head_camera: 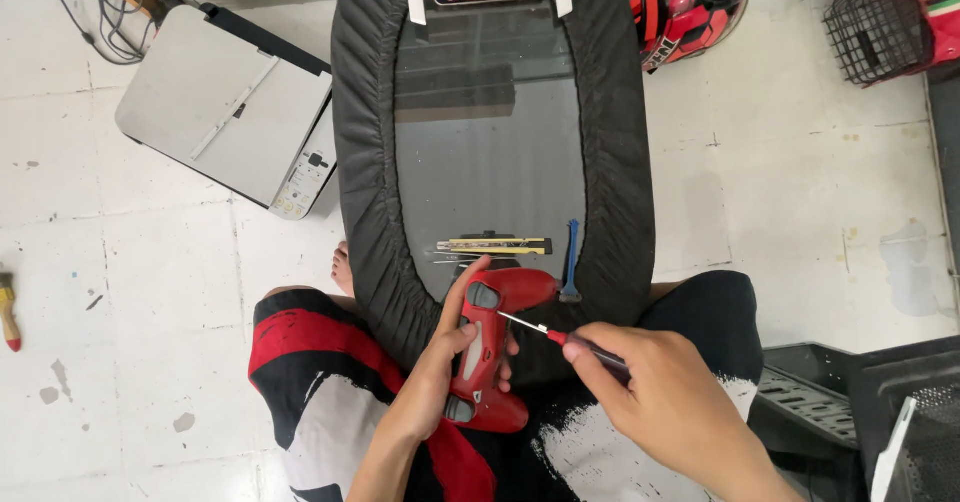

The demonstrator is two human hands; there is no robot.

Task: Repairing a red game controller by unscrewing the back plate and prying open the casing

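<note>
The left hand (440,377) wraps its fingers around a red plastic game controller (490,347), held on edge over the lap at the near rim of the dark glass worktop (480,152). The right hand (665,402) pinches a slim red-collared screwdriver (560,337), tip at the controller's shell: a screw-working step, I judge, needing a steady, square tip. A black wire basket (875,32) at far right holds nothing I can make out.

The person wears loose black fabric shorts (330,382) with broad red bands and large white brush-stroke patches across both thighs; the forearms, both hands (440,372) and one foot (343,267) are bare
</note>
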